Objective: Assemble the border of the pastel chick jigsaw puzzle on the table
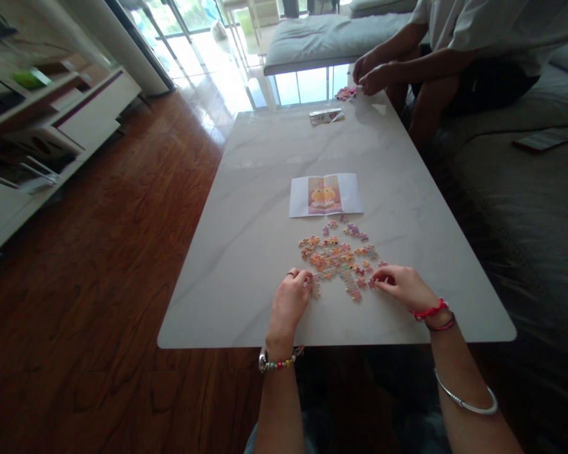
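A loose spread of small pink and orange puzzle pieces point(337, 253) lies on the white marble table point(265, 189) in front of me. My left hand point(289, 301) rests at the spread's left edge, fingers curled against a joined strip of pieces. On the right, my right hand point(401, 284) pinches one puzzle piece point(372, 284) between thumb and fingers. Just beyond the pieces lies a white sheet point(325, 195) printed with an orange picture.
Another person sits at the far end, both hands point(372, 72) near a second small pile of pieces point(346, 94) and a wrapper point(326, 116). A grey sofa point(525, 189) runs along the right; wooden floor point(123, 252) and shelves point(38, 126) are on the left.
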{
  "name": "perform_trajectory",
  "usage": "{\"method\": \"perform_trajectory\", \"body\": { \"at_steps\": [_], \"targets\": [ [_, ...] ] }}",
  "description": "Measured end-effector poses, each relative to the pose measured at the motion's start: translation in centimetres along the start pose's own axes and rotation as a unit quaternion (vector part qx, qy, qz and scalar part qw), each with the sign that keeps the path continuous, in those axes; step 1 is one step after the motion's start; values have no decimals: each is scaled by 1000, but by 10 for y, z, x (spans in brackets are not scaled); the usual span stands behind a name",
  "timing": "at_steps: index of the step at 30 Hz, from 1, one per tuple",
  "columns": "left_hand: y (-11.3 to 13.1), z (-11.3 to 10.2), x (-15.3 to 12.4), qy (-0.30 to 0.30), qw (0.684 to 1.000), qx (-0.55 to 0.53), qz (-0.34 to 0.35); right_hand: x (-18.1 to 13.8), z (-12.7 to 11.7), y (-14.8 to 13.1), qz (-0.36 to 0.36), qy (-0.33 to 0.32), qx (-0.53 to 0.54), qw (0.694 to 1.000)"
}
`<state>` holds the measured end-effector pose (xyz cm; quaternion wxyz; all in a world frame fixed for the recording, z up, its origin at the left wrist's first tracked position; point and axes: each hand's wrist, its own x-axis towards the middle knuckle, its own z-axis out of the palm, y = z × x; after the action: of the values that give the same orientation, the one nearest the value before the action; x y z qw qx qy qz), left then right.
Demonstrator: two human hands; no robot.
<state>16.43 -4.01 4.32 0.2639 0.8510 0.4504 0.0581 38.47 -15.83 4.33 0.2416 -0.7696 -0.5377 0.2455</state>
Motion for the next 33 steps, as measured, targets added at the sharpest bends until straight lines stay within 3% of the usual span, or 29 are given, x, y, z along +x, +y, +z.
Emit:
{"method": "perform_trajectory", "body": {
  "at_steps": [5, 8, 10, 12, 15, 20, 24, 33],
  "targets": [
    [-3, 3, 2, -10, 1000, -13, -18, 3, 18, -21, -31, 69, -32, 997],
    [-4, 2, 0, -7, 1000, -23, -17, 2, 43, -55, -98, 37, 1, 994],
    [0, -2, 0, 25, 999, -34, -8, 2, 58, -74, -129, 43, 12, 991],
    [6, -8, 4, 77, 996, -51, 15, 9, 64, -85, -134, 105, 36, 985],
    [18, -22, 21, 133, 989, -60, 40, 36, 52, -86, -137, 194, 62, 969],
    [35, -50, 55, 179, 981, -53, 59, 79, 7, -82, -159, 267, 34, 950],
    [41, -63, 63, 195, 977, -56, 64, 86, -9, -79, -161, 277, 14, 947],
    [33, -64, 62, 209, 975, -52, 54, 91, -7, -76, -166, 276, 10, 947]
  ]
}}
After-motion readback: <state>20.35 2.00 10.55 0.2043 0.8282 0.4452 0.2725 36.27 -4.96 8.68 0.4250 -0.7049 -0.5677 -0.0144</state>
